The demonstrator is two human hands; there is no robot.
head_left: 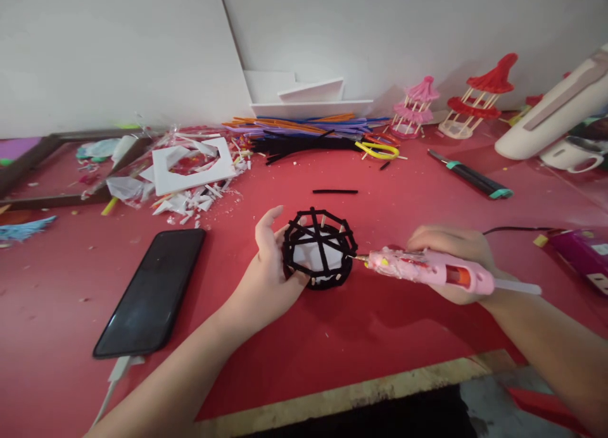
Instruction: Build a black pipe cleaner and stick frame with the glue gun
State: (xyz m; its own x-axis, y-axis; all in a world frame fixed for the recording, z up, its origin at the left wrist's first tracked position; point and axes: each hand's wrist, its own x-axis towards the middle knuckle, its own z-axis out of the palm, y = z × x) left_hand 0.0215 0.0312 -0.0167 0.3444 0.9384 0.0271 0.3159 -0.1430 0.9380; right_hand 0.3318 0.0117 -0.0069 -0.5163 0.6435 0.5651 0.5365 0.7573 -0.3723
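Observation:
My left hand [272, 270] grips the left side of a small round frame [319, 238] made of black pipe cleaners, with crossing spokes on top, short pale sticks at its sides and a white base inside. In my right hand [451, 251] is a pink glue gun [413, 265], a clear glue stick [517, 287] poking out of its back. The metal nozzle is at the right edge of the black frame; whether it touches cannot be made out. A short black pipe cleaner [335, 192] lies flat behind the frame.
At left lies a phone [151, 292] on a cable. Behind are foam scraps [194, 166], a pile of pipe cleaners [308, 134], and pink [415, 107] and red [479, 96] pavilion models. A cutter knife [475, 177], a mug [572, 154] and a purple power strip [582, 257] are at right.

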